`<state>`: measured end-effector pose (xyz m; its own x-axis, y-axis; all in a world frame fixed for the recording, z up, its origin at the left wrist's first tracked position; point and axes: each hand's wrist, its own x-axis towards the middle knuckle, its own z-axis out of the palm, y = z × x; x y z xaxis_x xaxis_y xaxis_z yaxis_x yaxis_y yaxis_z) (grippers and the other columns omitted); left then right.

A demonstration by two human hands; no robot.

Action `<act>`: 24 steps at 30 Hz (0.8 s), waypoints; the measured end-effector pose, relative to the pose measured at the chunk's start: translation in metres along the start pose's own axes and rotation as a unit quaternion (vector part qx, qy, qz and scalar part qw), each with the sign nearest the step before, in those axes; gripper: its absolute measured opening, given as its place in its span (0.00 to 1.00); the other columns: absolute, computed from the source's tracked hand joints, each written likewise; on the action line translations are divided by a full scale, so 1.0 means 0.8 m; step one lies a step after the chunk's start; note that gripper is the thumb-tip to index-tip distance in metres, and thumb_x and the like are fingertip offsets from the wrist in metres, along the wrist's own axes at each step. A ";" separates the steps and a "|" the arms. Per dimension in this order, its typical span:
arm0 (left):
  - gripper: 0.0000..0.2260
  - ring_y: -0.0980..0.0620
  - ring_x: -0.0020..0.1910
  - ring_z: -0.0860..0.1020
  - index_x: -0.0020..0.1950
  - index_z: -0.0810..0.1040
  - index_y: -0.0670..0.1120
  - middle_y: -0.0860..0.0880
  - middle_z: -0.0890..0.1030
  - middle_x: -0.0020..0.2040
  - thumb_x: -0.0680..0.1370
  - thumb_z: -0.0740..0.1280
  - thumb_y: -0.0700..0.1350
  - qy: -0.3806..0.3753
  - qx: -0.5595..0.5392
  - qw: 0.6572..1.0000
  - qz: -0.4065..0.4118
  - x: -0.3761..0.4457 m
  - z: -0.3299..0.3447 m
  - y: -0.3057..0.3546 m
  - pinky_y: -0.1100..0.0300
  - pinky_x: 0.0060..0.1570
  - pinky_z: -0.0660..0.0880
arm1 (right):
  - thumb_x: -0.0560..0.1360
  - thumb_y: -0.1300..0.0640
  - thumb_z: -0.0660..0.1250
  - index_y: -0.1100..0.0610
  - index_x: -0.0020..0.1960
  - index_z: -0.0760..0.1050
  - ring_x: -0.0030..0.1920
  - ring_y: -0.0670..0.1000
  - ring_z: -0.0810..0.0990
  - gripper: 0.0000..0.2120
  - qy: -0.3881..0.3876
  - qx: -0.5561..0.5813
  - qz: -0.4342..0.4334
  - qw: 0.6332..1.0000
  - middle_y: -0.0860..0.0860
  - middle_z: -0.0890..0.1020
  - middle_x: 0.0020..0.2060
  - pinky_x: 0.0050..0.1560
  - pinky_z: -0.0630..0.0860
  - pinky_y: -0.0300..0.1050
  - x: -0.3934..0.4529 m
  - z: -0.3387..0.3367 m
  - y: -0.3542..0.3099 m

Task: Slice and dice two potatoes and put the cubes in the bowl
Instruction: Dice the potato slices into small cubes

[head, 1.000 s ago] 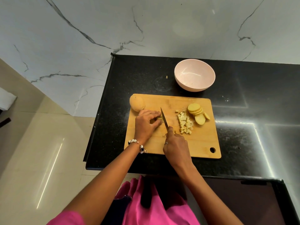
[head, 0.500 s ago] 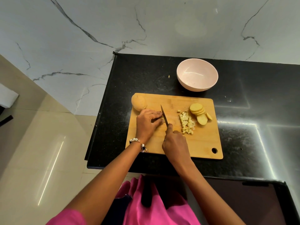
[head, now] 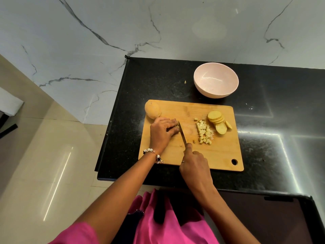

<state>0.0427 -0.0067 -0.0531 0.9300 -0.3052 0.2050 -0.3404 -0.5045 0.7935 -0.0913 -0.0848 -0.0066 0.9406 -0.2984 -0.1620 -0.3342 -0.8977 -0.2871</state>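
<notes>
The right hand (head: pixel 194 165) has its grip clenched round the handle of a steel-bladed knife (head: pixel 182 133), forefinger laid along the spine. Just left of the blade, the left hand (head: pixel 162 132) pins a small potato piece under curled fingers, near the middle of the rectangular wooden chopping board (head: pixel 218 155). Pale cubes (head: pixel 204 132) and round slices (head: pixel 218 120) lie toward its right edge, a whole unpeeled potato (head: pixel 152 110) at its far left corner. Beyond, on the speckled black surface (head: pixel 263 147), sits a smooth pink bowl (head: pixel 216 80).

A home kitchen: black granite counter (head: pixel 263 120), marble-look wall (head: pixel 158 23), wooden chopping board (head: pixel 219 152).
</notes>
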 end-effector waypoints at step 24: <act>0.09 0.50 0.47 0.75 0.48 0.84 0.40 0.47 0.79 0.45 0.70 0.74 0.41 0.044 0.033 0.998 0.027 -0.006 0.004 -0.005 0.64 0.48 0.71 | 0.76 0.67 0.55 0.67 0.74 0.53 0.43 0.61 0.80 0.27 -0.011 -0.050 -0.020 0.998 0.62 0.78 0.49 0.37 0.69 0.49 -0.006 0.008 -0.012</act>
<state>0.0394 -0.0061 -0.0592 0.9174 -0.2633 0.2983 -0.3965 -0.5417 0.7412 -0.0929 -0.0725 -0.0093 0.9513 -0.2553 -0.1730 -0.2876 -0.9369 -0.1986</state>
